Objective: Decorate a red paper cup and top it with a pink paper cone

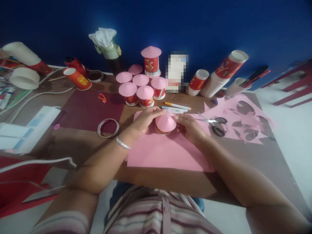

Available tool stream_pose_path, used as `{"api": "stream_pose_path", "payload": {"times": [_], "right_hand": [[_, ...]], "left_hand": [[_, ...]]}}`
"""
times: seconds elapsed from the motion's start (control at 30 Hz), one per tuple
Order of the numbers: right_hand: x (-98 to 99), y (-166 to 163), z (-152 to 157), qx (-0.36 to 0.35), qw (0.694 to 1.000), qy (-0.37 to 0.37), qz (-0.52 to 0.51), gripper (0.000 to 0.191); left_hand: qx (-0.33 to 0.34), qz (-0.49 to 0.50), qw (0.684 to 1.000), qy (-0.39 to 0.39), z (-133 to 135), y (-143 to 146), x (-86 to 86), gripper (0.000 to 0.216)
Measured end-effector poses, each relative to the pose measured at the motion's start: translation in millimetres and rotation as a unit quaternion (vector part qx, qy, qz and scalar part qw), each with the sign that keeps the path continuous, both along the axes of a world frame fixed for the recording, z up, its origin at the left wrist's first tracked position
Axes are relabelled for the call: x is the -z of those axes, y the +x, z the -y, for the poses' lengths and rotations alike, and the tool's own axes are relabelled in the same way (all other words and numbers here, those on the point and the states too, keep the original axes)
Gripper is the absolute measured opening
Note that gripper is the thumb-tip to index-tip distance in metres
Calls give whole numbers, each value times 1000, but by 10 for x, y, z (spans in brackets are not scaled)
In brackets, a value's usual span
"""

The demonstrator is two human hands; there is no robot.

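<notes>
A red paper cup topped with a pink paper cone point(165, 123) stands on a pink paper sheet point(165, 152) in the middle of the table. My left hand point(146, 119) curls round the cup's left side, fingers reaching over the cone's top. My right hand point(188, 127) grips the cup's right side, fingers bent against the cone's edge. A silver bracelet point(123, 143) sits on my left wrist.
Several finished cups with pink cones point(141, 89) cluster behind. Two markers point(176, 107) and scissors point(214, 123) lie right of my hands, on cut pink scraps point(243, 122). A tape ring point(108, 127) lies left. Stacked cups point(224, 73) lean against the blue wall.
</notes>
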State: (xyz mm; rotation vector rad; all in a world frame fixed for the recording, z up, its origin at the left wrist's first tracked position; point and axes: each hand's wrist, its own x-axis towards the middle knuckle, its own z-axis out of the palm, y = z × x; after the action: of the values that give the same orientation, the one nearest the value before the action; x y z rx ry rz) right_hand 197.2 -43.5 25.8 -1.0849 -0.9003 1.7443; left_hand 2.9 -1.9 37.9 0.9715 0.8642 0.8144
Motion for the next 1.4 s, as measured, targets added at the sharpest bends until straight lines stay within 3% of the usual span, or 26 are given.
{"api": "stream_pose_path", "payload": {"times": [0.27, 0.63, 1.2, 1.4], "right_hand": [[11, -17, 7, 10, 1000, -6, -2, 40], [-49, -61, 22, 14, 1000, -6, 8, 40], [-83, -61, 34, -7, 1000, 5, -6, 42], [-24, -65, 44, 21, 999, 15, 23, 44]], "left_hand": [[-12, 2, 1000, 3, 40, -1, -26, 41], [43, -44, 997, -42, 45, -278, -47, 39], [60, -19, 997, -47, 16, -283, -20, 40], [64, -25, 996, -48, 21, -293, -2, 41]]}}
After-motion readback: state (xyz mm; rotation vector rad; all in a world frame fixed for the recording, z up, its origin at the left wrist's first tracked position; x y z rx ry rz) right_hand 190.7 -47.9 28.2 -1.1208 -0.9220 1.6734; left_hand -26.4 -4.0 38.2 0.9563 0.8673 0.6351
